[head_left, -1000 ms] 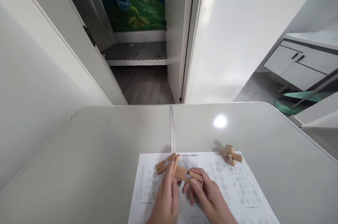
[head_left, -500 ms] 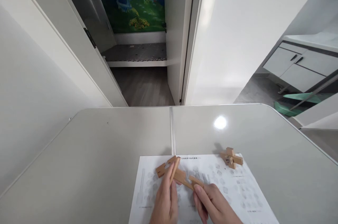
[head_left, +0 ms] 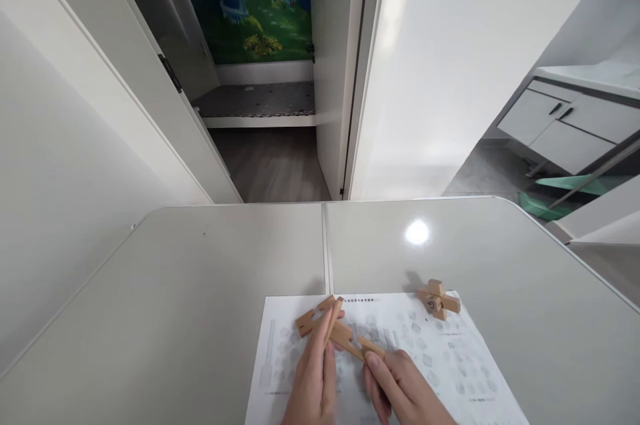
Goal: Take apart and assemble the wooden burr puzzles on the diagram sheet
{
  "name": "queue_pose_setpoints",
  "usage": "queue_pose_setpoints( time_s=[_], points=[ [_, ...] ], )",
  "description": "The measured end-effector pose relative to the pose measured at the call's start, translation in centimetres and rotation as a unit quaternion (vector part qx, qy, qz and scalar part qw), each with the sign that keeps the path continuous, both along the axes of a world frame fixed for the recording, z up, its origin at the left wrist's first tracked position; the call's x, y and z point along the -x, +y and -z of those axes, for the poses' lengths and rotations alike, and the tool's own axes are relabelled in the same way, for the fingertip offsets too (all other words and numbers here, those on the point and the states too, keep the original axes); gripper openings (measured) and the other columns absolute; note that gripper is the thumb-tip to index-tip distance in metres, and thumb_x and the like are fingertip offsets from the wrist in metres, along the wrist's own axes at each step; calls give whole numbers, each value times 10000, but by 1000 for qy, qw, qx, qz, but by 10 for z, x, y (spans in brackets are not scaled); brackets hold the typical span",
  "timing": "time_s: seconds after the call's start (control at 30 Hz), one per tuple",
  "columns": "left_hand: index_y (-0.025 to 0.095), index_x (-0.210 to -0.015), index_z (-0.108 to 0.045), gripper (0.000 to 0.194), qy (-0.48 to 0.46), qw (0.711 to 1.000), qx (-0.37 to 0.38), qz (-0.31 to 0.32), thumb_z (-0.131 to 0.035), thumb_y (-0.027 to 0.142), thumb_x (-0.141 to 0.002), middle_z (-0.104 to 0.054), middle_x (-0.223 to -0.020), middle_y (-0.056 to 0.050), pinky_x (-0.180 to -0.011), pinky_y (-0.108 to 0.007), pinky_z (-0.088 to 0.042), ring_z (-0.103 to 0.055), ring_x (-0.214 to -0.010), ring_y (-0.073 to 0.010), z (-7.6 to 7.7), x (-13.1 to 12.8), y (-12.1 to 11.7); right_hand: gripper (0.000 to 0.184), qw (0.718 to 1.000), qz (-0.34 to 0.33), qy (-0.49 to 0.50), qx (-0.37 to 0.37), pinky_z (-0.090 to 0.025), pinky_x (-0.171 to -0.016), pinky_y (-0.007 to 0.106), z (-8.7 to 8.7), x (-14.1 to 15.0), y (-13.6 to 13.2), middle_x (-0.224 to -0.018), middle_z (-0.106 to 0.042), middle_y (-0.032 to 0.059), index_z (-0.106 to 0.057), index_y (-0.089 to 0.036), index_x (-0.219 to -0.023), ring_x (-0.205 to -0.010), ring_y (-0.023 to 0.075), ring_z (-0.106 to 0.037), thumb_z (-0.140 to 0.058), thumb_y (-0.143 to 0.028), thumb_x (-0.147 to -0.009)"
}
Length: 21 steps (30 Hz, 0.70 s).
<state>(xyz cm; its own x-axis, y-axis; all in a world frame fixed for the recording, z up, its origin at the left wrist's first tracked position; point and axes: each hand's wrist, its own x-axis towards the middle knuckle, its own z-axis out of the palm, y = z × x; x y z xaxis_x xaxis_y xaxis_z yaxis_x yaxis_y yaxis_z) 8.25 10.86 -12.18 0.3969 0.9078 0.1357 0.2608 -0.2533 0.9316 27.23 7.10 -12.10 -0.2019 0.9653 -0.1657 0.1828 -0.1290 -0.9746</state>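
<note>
Over the printed sheet, my left hand (head_left: 316, 371) is closed around a narrow wooden stick (head_left: 333, 321) that slants upward. Notched wooden pieces (head_left: 307, 323) show behind its fingers and reach to the right. My right hand (head_left: 400, 378) pinches the right end of a notched wooden puzzle piece (head_left: 371, 345) between thumb and fingers. Where the pieces cross near my left fingers, I cannot tell how they join. An interlocked wooden burr puzzle (head_left: 439, 300) with a dark mark on one face sits at the sheet's upper right corner.
The white sheet (head_left: 280, 371) with small printed figures lies on a grey table (head_left: 150, 318) with a seam down its middle. Beyond the table are an open door (head_left: 335, 65) and a low platform (head_left: 260, 101). White cabinets (head_left: 560, 118) stand to the right.
My hands hold the same wooden pieces in nearly the same place. The slanted stick and the right-hand piece have shifted very slightly. The burr puzzle has not moved.
</note>
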Motion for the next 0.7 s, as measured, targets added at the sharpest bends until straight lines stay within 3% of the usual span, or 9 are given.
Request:
queue_pose_setpoints(
  time_s=[0.2,0.33,0.7],
  points=[
    [392,-1681,-265,537,11,1000,20,-1,-305,300,-1153,-420,-1712,-37,-1253,-448,-445,-412,-1571,-241,0,1,-1,638,1000,1,29,-8,-501,-559,272,7,0,0,-411,-588,-7,-567,-257,-665,-420,177,-568,-312,-643,-1104],
    [366,-1699,-215,552,17,1000,23,6,-291,314,-1155,-377,-1732,-59,-1264,-460,-422,-394,-1579,-247,0,1,0,601,1000,0,23,0,-501,-564,266,9,-1,1,-430,-618,-8,-581,-251,-744,-426,177,-579,-307,-645,-1106],
    [405,-1702,-173,564,19,1000,16,8,-268,305,-1155,-343,-1750,-22,-1288,-415,-384,-380,-1586,-238,7,2,-2,649,1000,-10,-3,-4,-528,-586,253,3,-2,3,-405,-574,-25,-546,-252,-722,-410,168,-590,-257,-702,-1090]
  ],
)
